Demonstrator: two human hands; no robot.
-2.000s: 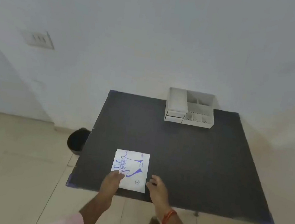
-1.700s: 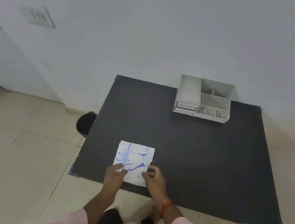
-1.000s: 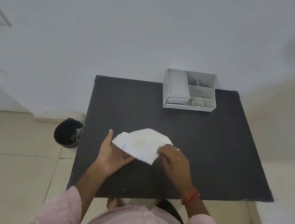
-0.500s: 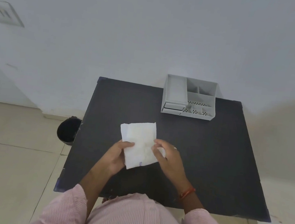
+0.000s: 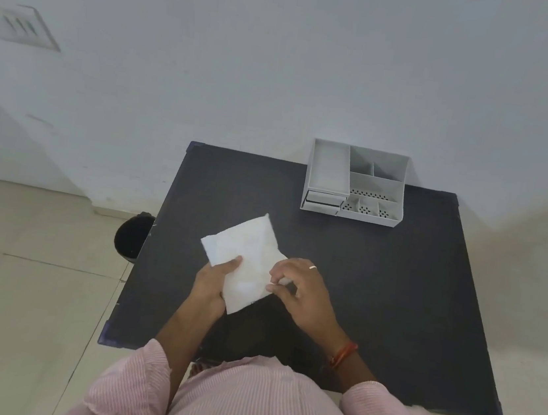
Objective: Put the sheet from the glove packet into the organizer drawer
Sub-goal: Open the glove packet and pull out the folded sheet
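one wall switch plate [image 5: 20,26], far left, on the white wall.

one black bin [image 5: 132,236], on the floor just beside the left edge of the table.

one dark table [image 5: 391,308], square, set against the wall.

one left hand [image 5: 213,284], thumb pressed on the upper face of the packet, fingers hidden beneath it; clamped on the packet's near left part.

one glove packet [image 5: 245,260], white, flat, held tilted above the near middle of the table, plain side up. judged very light, thin and limp: it should bend under its own weight if held by one corner, and tear easily. the sheet is not separately visible; presumably inside. best taken by a pinch at an edge or corner, with the other hand steadying the body.

one right hand [image 5: 303,292], ring on one finger, red thread at the wrist; fingertips closed together on the packet's right corner, as if to peel or tear it open.

one grey organizer [image 5: 355,182], far right of centre, well apart from the hands; several open compartments counted on top. two drawers [image 5: 322,202] stacked at its lower left front, both shut as far as can be seen.
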